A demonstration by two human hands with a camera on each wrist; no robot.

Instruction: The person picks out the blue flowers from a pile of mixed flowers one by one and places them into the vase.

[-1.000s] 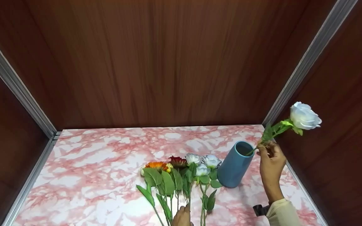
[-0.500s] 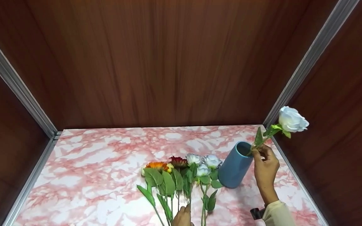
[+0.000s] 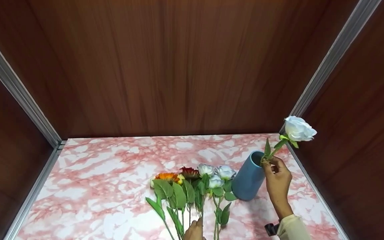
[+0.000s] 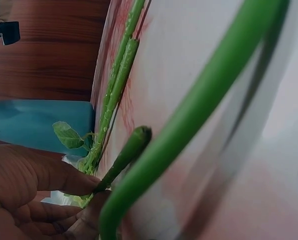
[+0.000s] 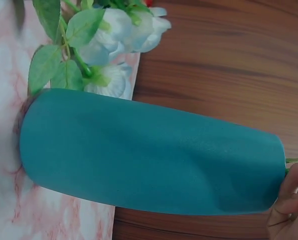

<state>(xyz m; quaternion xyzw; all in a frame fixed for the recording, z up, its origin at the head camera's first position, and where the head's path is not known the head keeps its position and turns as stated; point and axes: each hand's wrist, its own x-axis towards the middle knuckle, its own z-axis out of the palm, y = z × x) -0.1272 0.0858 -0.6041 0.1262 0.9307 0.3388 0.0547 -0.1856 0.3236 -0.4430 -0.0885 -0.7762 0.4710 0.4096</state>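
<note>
In the head view my right hand (image 3: 278,183) pinches the stem of a white rose (image 3: 299,128) at the mouth of a blue vase (image 3: 248,181). The rose leans up to the right, its lower stem hidden inside the vase. In the right wrist view those fingertips (image 5: 289,200) are close against the rim of the vase (image 5: 154,152). At the bottom edge, my left hand (image 3: 193,230) is among the flowers on the table. In the left wrist view its thumb and fingers pinch a green flower stem (image 4: 121,160); which bloom it belongs to cannot be told.
Left of the vase lie several white roses (image 3: 216,180), a dark red flower (image 3: 189,172) and an orange flower (image 3: 166,177), with leafy stems towards the front. The pink marbled table (image 3: 105,173) is bounded by brown wood panels (image 3: 165,66) and metal rails (image 3: 332,56).
My right hand has moved left and the white rose has come left and slightly down, its stem deeper in the vase. The left hand stays about where it was.
</note>
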